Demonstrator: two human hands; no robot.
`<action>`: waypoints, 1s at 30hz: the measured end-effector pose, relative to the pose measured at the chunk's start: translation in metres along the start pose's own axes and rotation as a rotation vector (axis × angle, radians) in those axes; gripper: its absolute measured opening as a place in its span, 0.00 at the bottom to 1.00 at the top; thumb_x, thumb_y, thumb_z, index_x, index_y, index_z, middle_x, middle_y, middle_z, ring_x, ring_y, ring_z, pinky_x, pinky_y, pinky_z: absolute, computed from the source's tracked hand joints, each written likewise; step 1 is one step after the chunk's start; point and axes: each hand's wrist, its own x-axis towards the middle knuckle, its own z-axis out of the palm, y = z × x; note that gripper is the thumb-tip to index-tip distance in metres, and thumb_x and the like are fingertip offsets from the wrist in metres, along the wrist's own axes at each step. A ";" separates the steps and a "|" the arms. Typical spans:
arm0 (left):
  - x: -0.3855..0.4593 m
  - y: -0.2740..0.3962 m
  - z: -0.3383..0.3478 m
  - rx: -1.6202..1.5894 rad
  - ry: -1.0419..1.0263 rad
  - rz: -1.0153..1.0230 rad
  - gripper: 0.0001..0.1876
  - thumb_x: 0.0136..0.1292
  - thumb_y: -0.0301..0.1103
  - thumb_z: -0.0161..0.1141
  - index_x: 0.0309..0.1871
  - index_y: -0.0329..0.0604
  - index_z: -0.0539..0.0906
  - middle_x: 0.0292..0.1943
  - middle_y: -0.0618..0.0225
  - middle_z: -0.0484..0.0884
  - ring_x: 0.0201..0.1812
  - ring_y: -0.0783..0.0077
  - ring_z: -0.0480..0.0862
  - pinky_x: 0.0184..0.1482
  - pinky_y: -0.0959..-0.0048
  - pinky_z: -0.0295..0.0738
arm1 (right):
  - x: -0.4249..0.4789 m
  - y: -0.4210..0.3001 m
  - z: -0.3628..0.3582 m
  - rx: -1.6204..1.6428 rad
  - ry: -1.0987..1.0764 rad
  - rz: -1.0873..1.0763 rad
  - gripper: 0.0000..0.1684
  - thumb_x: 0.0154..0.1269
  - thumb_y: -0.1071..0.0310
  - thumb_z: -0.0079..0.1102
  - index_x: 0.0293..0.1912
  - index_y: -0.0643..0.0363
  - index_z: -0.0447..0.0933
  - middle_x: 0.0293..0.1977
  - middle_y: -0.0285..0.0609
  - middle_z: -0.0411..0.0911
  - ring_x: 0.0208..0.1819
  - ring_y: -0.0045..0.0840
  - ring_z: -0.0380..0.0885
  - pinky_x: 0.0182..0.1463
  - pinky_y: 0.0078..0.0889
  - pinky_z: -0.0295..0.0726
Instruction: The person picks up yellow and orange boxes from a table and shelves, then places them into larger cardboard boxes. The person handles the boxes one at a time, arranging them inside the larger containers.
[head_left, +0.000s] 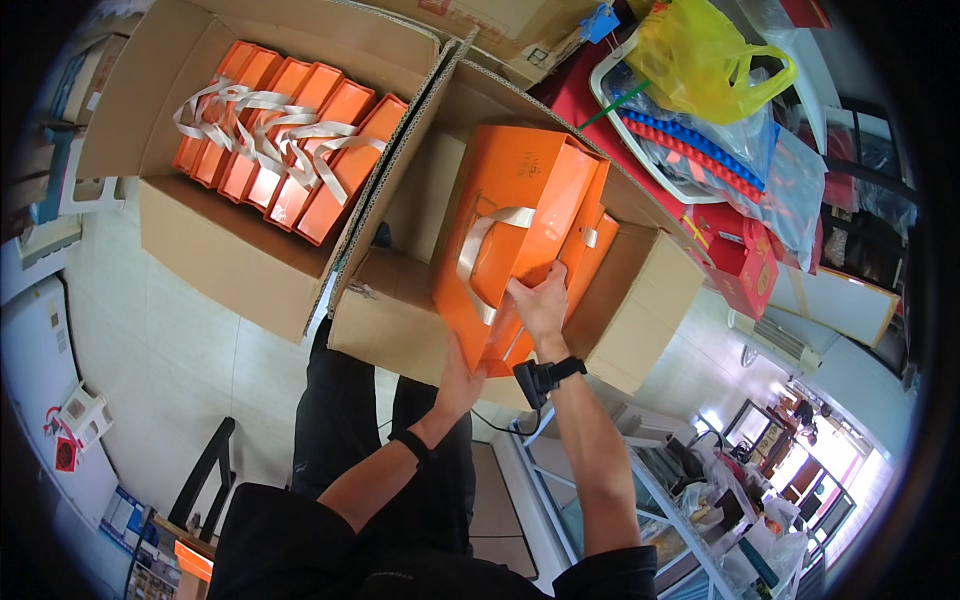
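Note:
An orange gift box (487, 217) with a pale ribbon handle (474, 255) stands tilted at the opening of the right cardboard carton (637, 300). My right hand (541, 304) grips its right side, the thumb on the orange surface and the fingers near the gap beside a second orange box (596, 251). Low on the near end, my left hand (459, 386) holds the same gift box, some of its fingers hidden. In the left cardboard carton (225, 255), several orange boxes (341, 120) stand in a row with ribbon handles lying across them.
Behind the right carton, a white tray (600, 82) on a red surface holds plastic-wrapped items and a yellow plastic bag (694, 60). A red gift bag (739, 262) sits to the right. Below right stands a metal rack (652, 487); a white stool (86, 412) is at far left.

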 end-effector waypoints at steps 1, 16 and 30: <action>0.002 -0.003 0.003 -0.131 0.021 -0.033 0.44 0.61 0.26 0.57 0.73 0.30 0.41 0.71 0.37 0.51 0.73 0.43 0.53 0.71 0.63 0.53 | -0.001 0.003 0.002 0.015 0.018 0.000 0.51 0.43 0.53 0.71 0.61 0.72 0.60 0.53 0.61 0.73 0.56 0.47 0.73 0.60 0.42 0.70; 0.005 -0.020 0.019 -0.625 0.034 -0.079 0.48 0.59 0.19 0.58 0.75 0.38 0.37 0.63 0.61 0.63 0.61 0.70 0.69 0.50 0.75 0.77 | -0.008 -0.027 0.000 -0.091 -0.006 -0.004 0.51 0.41 0.47 0.73 0.57 0.69 0.61 0.52 0.60 0.74 0.53 0.49 0.75 0.57 0.45 0.73; -0.003 -0.031 -0.022 -0.516 -0.059 -0.161 0.47 0.62 0.17 0.57 0.76 0.46 0.37 0.71 0.60 0.56 0.59 0.66 0.75 0.53 0.71 0.80 | -0.012 -0.032 -0.001 -0.105 -0.048 -0.002 0.47 0.41 0.50 0.72 0.55 0.69 0.62 0.51 0.58 0.74 0.50 0.51 0.76 0.54 0.46 0.74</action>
